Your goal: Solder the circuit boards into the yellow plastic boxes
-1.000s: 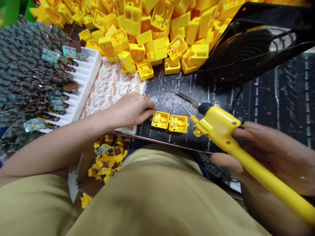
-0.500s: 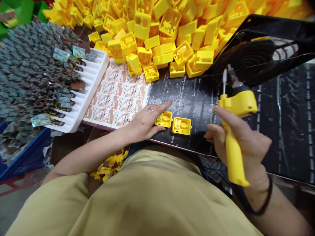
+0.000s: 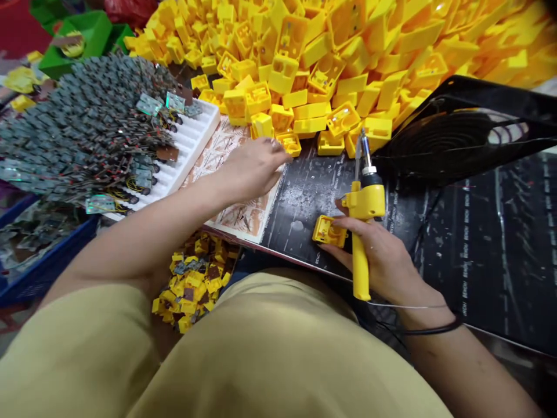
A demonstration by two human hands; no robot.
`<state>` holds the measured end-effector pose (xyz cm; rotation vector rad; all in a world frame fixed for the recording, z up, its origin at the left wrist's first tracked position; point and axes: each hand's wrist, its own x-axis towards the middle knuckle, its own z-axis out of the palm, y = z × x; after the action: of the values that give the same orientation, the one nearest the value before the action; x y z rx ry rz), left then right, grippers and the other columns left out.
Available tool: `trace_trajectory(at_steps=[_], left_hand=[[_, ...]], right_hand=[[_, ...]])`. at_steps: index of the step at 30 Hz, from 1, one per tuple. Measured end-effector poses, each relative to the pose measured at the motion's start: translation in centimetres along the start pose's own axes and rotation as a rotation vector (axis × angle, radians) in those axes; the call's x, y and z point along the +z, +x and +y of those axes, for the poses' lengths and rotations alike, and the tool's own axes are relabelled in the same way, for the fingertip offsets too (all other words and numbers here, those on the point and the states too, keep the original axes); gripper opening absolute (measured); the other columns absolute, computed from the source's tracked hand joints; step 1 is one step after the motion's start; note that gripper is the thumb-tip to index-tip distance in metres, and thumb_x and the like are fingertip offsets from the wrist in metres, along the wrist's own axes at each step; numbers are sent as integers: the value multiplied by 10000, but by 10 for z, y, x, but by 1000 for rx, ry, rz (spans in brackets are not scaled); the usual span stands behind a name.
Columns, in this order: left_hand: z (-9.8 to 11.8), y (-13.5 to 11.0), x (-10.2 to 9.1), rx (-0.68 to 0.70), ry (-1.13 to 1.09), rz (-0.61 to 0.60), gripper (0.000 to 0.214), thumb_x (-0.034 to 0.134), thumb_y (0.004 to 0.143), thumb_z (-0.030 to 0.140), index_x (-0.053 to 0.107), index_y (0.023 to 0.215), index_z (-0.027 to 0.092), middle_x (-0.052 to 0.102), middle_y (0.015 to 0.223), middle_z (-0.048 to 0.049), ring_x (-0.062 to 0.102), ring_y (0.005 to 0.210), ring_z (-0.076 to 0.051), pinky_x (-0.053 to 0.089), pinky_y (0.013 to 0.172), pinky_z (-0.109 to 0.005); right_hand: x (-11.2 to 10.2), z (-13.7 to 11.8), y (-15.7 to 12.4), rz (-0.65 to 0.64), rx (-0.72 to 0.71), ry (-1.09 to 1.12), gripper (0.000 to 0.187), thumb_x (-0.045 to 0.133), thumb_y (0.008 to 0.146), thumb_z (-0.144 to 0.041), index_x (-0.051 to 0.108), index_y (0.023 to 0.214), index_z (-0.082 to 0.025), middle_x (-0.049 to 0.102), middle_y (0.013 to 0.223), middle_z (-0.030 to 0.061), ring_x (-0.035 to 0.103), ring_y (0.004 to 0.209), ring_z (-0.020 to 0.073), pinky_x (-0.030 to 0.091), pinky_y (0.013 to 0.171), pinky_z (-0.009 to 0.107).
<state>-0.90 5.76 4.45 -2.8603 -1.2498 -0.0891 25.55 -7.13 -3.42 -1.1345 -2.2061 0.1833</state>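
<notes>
The right hand (image 3: 369, 255) grips a yellow-handled soldering iron (image 3: 363, 200) with its tip pointing up, and its fingers touch a yellow plastic housing (image 3: 328, 231) lying on the black bench mat (image 3: 304, 197). The left hand (image 3: 255, 168) reaches over a printed paper sheet (image 3: 237, 217), fingertips at the edge of a heap of yellow housings (image 3: 278, 75). Left of it, a white foam tray (image 3: 191, 139) holds wired circuit boards (image 3: 87, 128). Small yellow pieces (image 3: 195, 284) lie in a pile below the mat.

Yellow housings (image 3: 343, 72), blk/white-print mat (image 3: 487, 261)
</notes>
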Motion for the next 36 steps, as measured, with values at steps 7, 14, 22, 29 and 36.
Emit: trace_trajectory(at_steps=[7,14,22,29,36], left_hand=[[43,17,20,-39,102,-252,292,499,956,275,646,1148,113,679,1012,-156,671,938,-303,526,754,-396],[40,-28,9,309,-281,-139,749,708,833,488,419,1403,96,479,1435,-244,532,1278,-322,500,995,-427],[59,-22,35,264,-382,-185,601,635,907,303,445,1437,94,663,1254,-159,618,1154,-265,479,988,-371],[-13,-10,-14,-278,153,-255,288,429,977,262,712,1007,218,693,871,-5,560,818,-140,429,723,-326],[-143,11,-36,-572,301,-209,548,594,805,654,700,951,137,647,860,-7,478,1023,-183,354,904,-388]], right_hand=[[5,3,0,116,66,8,531,738,841,-290,460,1291,-237,668,1081,85,691,981,251,598,822,393],[2,4,-1,115,81,40,564,772,806,-257,483,1289,-226,664,1140,101,678,1029,265,592,827,388],[6,8,-8,79,11,37,591,748,831,-287,465,1348,-244,652,1189,93,665,1070,250,575,819,349],[-1,5,-12,63,41,-17,667,767,809,-367,443,1377,-241,572,1357,135,635,1145,311,552,905,465],[-1,-17,5,134,21,-86,579,736,838,-288,474,1342,-172,635,1236,156,672,1057,297,566,787,393]])
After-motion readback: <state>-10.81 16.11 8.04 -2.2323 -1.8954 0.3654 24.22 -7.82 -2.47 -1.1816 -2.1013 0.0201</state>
